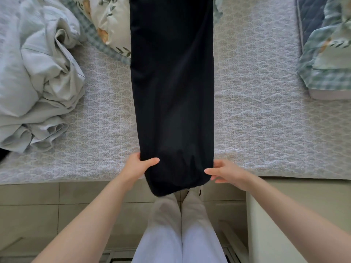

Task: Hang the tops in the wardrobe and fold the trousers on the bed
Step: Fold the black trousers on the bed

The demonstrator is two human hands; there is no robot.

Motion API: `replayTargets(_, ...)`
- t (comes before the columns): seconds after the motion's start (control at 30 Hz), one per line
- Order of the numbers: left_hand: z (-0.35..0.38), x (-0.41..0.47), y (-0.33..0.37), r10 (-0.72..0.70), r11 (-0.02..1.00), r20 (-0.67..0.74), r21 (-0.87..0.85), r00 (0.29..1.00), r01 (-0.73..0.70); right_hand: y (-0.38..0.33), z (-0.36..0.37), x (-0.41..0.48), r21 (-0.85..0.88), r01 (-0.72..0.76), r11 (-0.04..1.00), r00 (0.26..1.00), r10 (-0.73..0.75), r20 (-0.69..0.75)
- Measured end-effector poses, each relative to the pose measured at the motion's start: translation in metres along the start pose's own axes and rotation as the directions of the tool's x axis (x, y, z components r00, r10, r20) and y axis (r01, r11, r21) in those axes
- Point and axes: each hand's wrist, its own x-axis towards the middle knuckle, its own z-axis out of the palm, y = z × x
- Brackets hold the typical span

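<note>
The trousers (171,92) lie on the bed (256,111), long axis running straight away from both hands; the near end overhangs the edge between them; left hand (139,165) grips its left corner; right hand (226,171) meets the right corner, fingers loosely spread, grasp unclear.

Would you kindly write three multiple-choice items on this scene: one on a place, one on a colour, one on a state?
1. Where does the crumpled sheet lie? A on the floor; B left of the trousers; C right of the trousers.
2. What colour are the trousers? A white; B red; C dark.
3. What does the left hand do? A grips the trousers; B hangs idle; C holds a pillow.
1 B, it is bunched at their left; 2 C, they look near black; 3 A, its thumb lies over their edge.
</note>
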Motion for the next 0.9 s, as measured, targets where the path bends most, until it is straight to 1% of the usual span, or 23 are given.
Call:
replayTargets(0.1, 0.007, -0.008, -0.009, -0.010, 0.995, 0.047, 0.102, 0.999, 0.005, 0.001, 0.014, 0.004, -0.007, -0.005, 1.000, 1.000, 0.005, 0.011)
replayTargets(0.17, 0.004, -0.010, -0.013, -0.016, 0.993, 0.056, 0.118, 0.998, 0.009, -0.002, 0.021, 0.004, 0.022, 0.024, 0.999, 1.000, -0.024, -0.006)
replayTargets(0.27, -0.006, -0.014, -0.014, -0.037, 0.994, 0.087, 0.110, 0.996, 0.027, -0.007, 0.026, 0.003, 0.118, 0.124, 0.985, 0.985, -0.108, -0.135)
replayTargets(0.33, -0.009, -0.015, -0.015, -0.050, 0.996, 0.095, 0.079, 0.994, 0.042, -0.013, 0.028, 0.001, 0.178, 0.147, 0.973, 0.979, -0.117, -0.169)
replayTargets(0.43, -0.005, -0.017, -0.016, -0.063, 0.998, 0.138, 0.025, 0.988, 0.060, -0.018, 0.033, 0.002, 0.247, 0.107, 0.963, 0.987, -0.073, -0.145)
replayTargets(0.53, 0.005, -0.022, -0.011, -0.078, 0.997, 0.227, -0.007, 0.971, 0.081, -0.022, 0.034, 0.003, 0.232, 0.079, 0.969, 0.995, -0.062, -0.083)
replayTargets(0.63, 0.012, -0.026, -0.001, -0.076, 0.997, 0.288, -0.002, 0.955, 0.080, -0.026, 0.034, -0.004, 0.219, 0.099, 0.971, 0.995, -0.094, -0.034)
replayTargets(0.7, 0.013, -0.027, 0.004, -0.055, 0.998, 0.259, -0.006, 0.964, 0.059, -0.024, 0.032, -0.008, 0.250, 0.136, 0.959, 0.990, -0.125, -0.058)
replayTargets(0.8, 0.008, -0.027, 0.008, -0.018, 1.000, 0.150, 0.017, 0.988, 0.015, -0.017, 0.028, -0.014, 0.278, 0.184, 0.943, 0.980, -0.155, -0.122)
replayTargets(0.9, -0.004, -0.027, 0.002, 0.006, 0.999, 0.076, 0.033, 0.997, -0.008, -0.013, 0.024, -0.020, 0.203, 0.195, 0.960, 0.968, -0.156, -0.195)
